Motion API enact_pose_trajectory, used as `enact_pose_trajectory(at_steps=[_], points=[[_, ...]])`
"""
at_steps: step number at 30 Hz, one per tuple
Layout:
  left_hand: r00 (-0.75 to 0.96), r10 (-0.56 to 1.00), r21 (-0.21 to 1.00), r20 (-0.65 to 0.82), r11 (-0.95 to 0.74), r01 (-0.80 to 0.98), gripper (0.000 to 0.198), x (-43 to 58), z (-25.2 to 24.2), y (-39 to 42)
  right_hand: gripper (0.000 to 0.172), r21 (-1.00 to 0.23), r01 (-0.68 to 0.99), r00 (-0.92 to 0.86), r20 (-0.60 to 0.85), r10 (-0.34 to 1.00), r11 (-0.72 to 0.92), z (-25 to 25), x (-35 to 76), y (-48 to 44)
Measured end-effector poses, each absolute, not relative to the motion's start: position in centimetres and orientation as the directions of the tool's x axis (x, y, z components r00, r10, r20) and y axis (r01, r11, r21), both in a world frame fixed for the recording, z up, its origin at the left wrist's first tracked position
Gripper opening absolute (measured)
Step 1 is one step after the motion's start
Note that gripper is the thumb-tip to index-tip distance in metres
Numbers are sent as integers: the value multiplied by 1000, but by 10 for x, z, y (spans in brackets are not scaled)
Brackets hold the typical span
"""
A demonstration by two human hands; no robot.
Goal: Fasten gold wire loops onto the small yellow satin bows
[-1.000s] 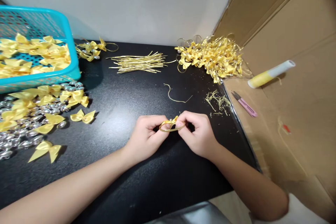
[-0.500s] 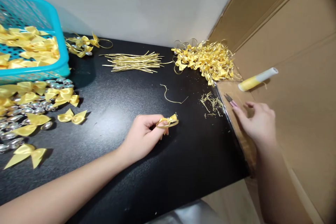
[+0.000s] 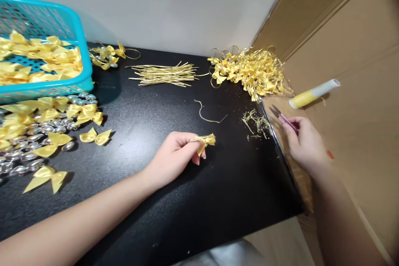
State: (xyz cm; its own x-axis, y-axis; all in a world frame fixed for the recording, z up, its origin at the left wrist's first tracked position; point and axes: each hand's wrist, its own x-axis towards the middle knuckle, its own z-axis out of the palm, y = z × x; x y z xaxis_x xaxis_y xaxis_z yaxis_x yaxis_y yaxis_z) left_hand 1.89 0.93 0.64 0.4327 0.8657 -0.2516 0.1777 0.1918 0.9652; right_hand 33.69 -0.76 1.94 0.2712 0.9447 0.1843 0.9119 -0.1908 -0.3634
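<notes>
My left hand (image 3: 177, 153) pinches a small yellow ribbon bow tied with gold wire (image 3: 204, 140) just above the black table (image 3: 162, 199). Off the table's right edge, my right hand (image 3: 304, 143) is closed round pink-handled thread snips (image 3: 280, 117) over a sheet of cardboard (image 3: 352, 133); the blades point up and to the left. A loose curl of gold wire (image 3: 207, 114) lies between the two hands, farther back.
A teal basket (image 3: 46, 87) of yellow bows stands at the back left, with loose bows (image 3: 93, 136) and silver beads (image 3: 25, 156) in front. Gold wire ties (image 3: 163, 74) and a heap of wired bows (image 3: 249, 70) lie at the back. A yellow-and-white tube (image 3: 313, 93) rests on the cardboard; wire clippings (image 3: 257, 122) litter the table's right edge.
My right hand left the bow, reached right over the cardboard and took hold of the snips. My left hand kept the bow, whose wire loop now looks flattened.
</notes>
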Motion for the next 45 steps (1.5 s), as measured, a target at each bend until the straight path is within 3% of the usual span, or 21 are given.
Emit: enact_pose_trajectory(at_steps=[3, 6, 14, 45], points=[[428, 872, 969, -235, 174, 178, 31, 19, 6, 8, 27, -584, 806, -26, 124, 992, 94, 46, 281, -31], [420, 880, 971, -221, 159, 177, 32, 20, 6, 7, 22, -678, 657, -380, 80, 922, 330, 57, 231, -44], [445, 885, 987, -140, 88, 137, 29, 18, 2, 4, 24, -574, 774, -192, 188, 963, 266, 29, 211, -30], [498, 856, 974, -141, 31, 223, 29, 16, 6, 7, 26, -483, 836, -150, 252, 956, 259, 30, 212, -28]])
